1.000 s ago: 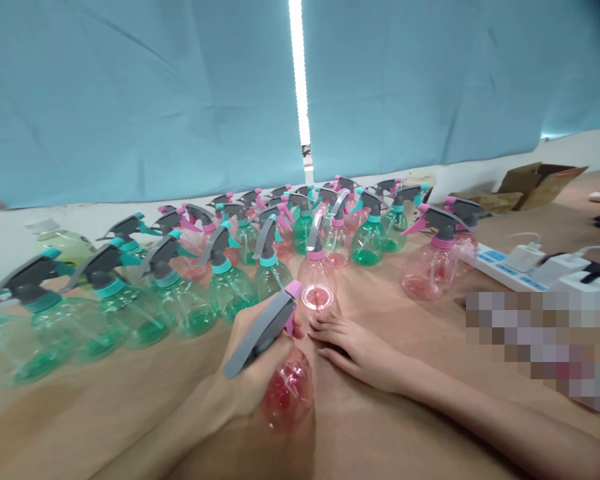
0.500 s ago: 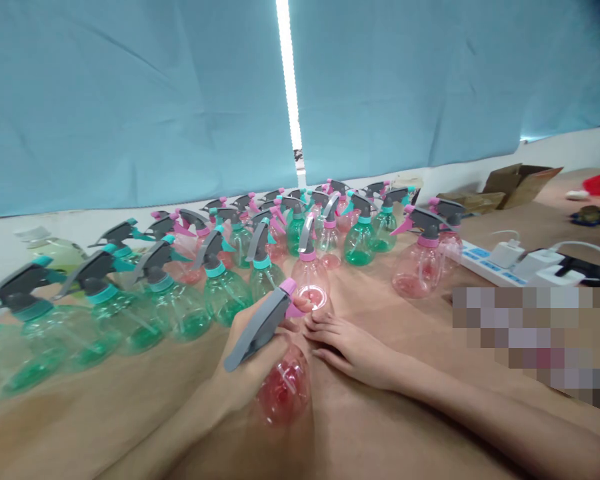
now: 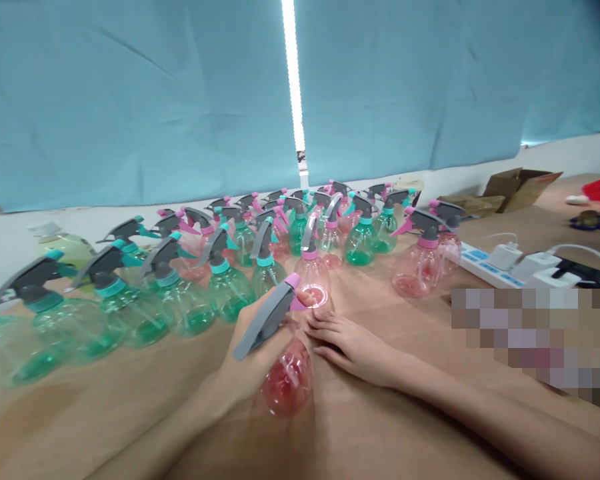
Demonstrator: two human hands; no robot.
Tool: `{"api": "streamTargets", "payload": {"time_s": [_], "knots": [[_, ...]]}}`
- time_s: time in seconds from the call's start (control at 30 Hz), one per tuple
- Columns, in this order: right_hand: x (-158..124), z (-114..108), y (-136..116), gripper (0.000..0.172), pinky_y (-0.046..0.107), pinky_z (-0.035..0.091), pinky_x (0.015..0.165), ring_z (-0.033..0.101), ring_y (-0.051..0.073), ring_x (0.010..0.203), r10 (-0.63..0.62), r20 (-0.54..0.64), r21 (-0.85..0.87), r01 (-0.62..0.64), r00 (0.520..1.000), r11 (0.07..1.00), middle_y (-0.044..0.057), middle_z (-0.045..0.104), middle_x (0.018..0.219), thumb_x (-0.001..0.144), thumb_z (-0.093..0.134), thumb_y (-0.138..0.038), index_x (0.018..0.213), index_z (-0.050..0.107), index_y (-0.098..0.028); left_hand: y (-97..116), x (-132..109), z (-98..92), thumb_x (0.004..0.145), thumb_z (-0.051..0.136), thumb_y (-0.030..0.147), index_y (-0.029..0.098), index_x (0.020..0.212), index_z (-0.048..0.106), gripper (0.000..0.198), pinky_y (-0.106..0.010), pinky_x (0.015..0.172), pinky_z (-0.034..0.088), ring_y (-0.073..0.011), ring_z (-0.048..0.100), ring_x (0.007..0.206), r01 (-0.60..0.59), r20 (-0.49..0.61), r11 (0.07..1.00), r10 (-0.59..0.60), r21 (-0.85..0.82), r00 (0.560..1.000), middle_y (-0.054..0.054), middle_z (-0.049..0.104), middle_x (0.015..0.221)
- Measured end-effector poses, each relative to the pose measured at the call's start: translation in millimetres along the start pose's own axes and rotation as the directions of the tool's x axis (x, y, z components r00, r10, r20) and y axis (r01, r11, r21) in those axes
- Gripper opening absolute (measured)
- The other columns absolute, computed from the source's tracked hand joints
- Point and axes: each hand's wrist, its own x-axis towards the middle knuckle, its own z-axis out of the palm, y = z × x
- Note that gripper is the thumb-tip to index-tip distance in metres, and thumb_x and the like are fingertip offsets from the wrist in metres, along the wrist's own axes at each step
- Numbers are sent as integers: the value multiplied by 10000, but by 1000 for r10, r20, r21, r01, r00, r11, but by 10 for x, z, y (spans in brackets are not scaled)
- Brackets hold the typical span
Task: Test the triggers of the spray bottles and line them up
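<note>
My left hand is closed around the neck of a clear pink spray bottle, just under its grey trigger head with pink nozzle. The bottle tilts, its nozzle pointing away from me. My right hand lies palm down on the table, fingers stretched out toward that bottle. Whether its fingertips touch the bottle I cannot tell. Directly beyond both hands stands another pink spray bottle. A row of green spray bottles with turquoise collars runs to the left.
More pink and green spray bottles crowd toward the back. Two pink ones stand at the right, beside a white power strip with plugged-in chargers. An open cardboard box sits farther back. A capped jug is behind the left row.
The view has shifted slightly. My left hand and the pink spray bottle appear a little higher and farther right; my right hand stays where it was.
</note>
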Motion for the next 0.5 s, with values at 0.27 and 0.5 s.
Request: {"api": "streamTargets", "payload": {"time_s": [0.27, 0.5], "knots": [[9, -21, -10, 363, 446, 346, 1133, 488, 245, 1302, -4, 22, -18, 4, 1000, 1000, 144, 575, 1355, 971, 473, -254, 1288, 574, -109, -15, -7, 16, 763, 595, 221, 213, 844, 624, 86, -282, 579, 456, -169, 558, 612, -12, 0, 1000, 12, -6, 1000, 26, 558, 630], [7, -5, -4, 339, 463, 362, 1117, 504, 243, 1288, -11, -2, 6, 11, 1000, 1000, 130, 600, 1327, 970, 477, -243, 1279, 580, -147, -28, -12, 22, 788, 566, 209, 210, 813, 573, 25, -256, 529, 390, -127, 459, 529, -62, -8, 998, 62, -6, 998, 53, 464, 583]]}}
